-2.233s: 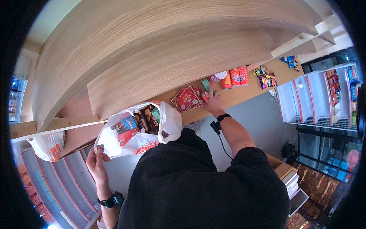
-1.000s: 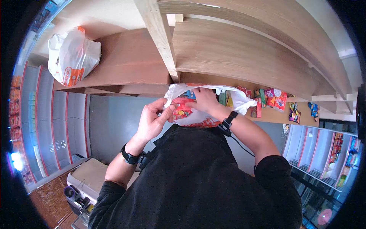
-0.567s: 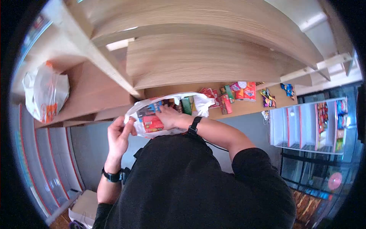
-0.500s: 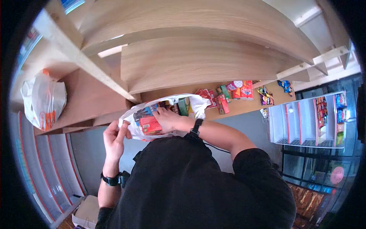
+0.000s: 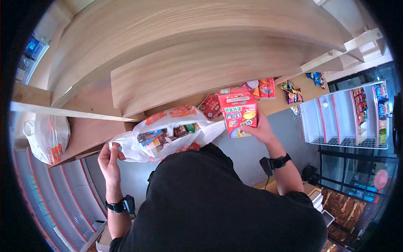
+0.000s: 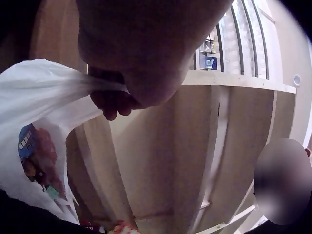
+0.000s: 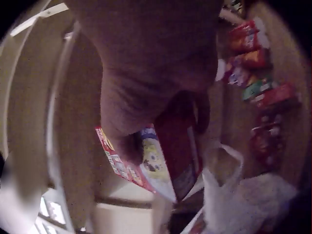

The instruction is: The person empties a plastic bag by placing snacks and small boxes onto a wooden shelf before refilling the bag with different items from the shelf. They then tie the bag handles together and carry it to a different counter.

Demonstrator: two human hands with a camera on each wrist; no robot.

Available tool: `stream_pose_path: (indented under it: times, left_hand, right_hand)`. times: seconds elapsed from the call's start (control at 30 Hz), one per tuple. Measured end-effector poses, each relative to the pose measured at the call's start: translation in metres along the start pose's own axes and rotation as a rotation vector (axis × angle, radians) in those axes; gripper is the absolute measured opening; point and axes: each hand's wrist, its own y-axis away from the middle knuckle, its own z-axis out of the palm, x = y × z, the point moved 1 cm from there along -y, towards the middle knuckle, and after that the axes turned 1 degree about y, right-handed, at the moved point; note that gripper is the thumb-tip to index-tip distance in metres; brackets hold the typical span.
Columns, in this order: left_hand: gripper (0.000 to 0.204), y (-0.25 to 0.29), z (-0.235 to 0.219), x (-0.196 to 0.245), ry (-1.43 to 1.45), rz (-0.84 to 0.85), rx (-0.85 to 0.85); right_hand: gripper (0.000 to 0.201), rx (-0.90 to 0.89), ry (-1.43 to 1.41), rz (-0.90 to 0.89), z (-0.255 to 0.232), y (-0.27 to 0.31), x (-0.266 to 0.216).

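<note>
- The right hand (image 5: pixel 261 128) grasps a red box (image 5: pixel 240 117), thumb on its printed face, in the space by the shelf's front edge, right of the open bag (image 5: pixel 130 149).
- The left hand (image 5: pixel 110 161) pinches the bag's rim at its left end, pulling it out to the side; the bag lies along the front edge of the shelf (image 5: pixel 282 106).
- A firm but light grip should suit the box, since it looks like thin card and would likely dent under a hard thumb.
- Best to lift the box well clear of the red packets (image 5: pixel 210 107) and the bag's right side, which could snag a corner.
- The left hand would do well to draw the rim taut but gently; the thin plastic may stretch, and slack would let the mouth fold over the packs (image 5: pixel 180 131) inside.
- Behind the box, part of the shelf is covered in the head view; the right wrist view shows a green box (image 7: pixel 258 89) there, but whether anything touches the held box cannot be told.
- The bag's lower contents are hidden by its folds.
- Both wrist views are dark, and the right hand's far fingers are hard to make out.
</note>
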Motion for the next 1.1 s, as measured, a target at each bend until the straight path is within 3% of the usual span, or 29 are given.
stream_pose_path:
  times: [0.1, 0.2, 0.3, 0.37, 0.43, 0.57, 0.73, 0.8, 0.83, 0.87, 0.9, 0.93, 0.97, 1.03, 1.1]
  left_hand:
    - [0.022, -0.001, 0.01, 0.005, -0.012, 0.0, -0.002]
    - [0.022, 0.0, 0.017, 0.01, -0.051, -0.008, 0.0]
    - [0.022, 0.001, 0.021, 0.014, -0.094, -0.014, 0.007]
    - [0.022, 0.003, 0.022, 0.016, -0.131, -0.024, 0.012]
    - [0.023, 0.006, 0.022, 0.018, -0.165, -0.03, 0.017]
    - [0.022, 0.013, 0.025, 0.022, -0.151, -0.014, 0.073]
    - [0.021, 0.021, 0.018, 0.015, -0.151, -0.044, 0.11]
    - [0.02, 0.024, 0.011, 0.012, -0.186, -0.03, 0.122]
    - [0.02, 0.025, 0.008, 0.009, -0.142, -0.029, 0.11]
    - [0.019, 0.026, 0.007, 0.009, -0.096, -0.028, 0.101]
    - [0.02, 0.026, 0.007, 0.011, -0.073, -0.042, 0.106]
    - [0.022, 0.027, 0.008, 0.013, -0.048, -0.058, 0.109]
    - [0.022, 0.027, 0.008, 0.013, 0.0, -0.062, 0.106]
    - [0.021, 0.025, 0.004, 0.007, 0.054, -0.073, 0.083]
    - [0.019, 0.021, 0.0, 0.003, 0.136, -0.051, 0.027]
  right_hand:
    - [0.096, 0.048, 0.592, 0.073, -0.028, -0.014, 0.084]
    - [0.088, -0.116, 0.927, 0.275, -0.017, -0.025, 0.136]
    - [0.08, -0.153, 1.113, 0.308, 0.004, -0.044, 0.17]
    - [0.079, -0.191, 1.238, 0.182, 0.004, -0.079, 0.249]
    - [0.073, -0.165, 1.281, 0.087, 0.018, -0.08, 0.212]
    - [0.068, -0.069, 1.393, -0.017, 0.029, -0.113, 0.254]
    - [0.066, 0.009, 1.534, 0.02, 0.039, -0.131, 0.252]
    - [0.067, -0.018, 1.617, 0.021, 0.044, -0.127, 0.23]
    - [0.07, 0.03, 1.585, -0.031, 0.04, -0.134, 0.253]
    - [0.073, 0.025, 1.583, -0.098, 0.039, -0.13, 0.242]
    - [0.075, -0.111, 1.382, -0.026, 0.041, -0.125, 0.195]
    - [0.073, -0.063, 1.227, -0.187, 0.033, -0.119, 0.18]
    - [0.053, 0.106, 1.104, -0.49, 0.032, -0.116, 0.166]
    - [0.032, 0.295, 0.639, -0.292, 0.048, -0.105, 0.102]
    - [0.024, 0.364, 0.589, -0.51, 0.064, -0.091, 0.023]
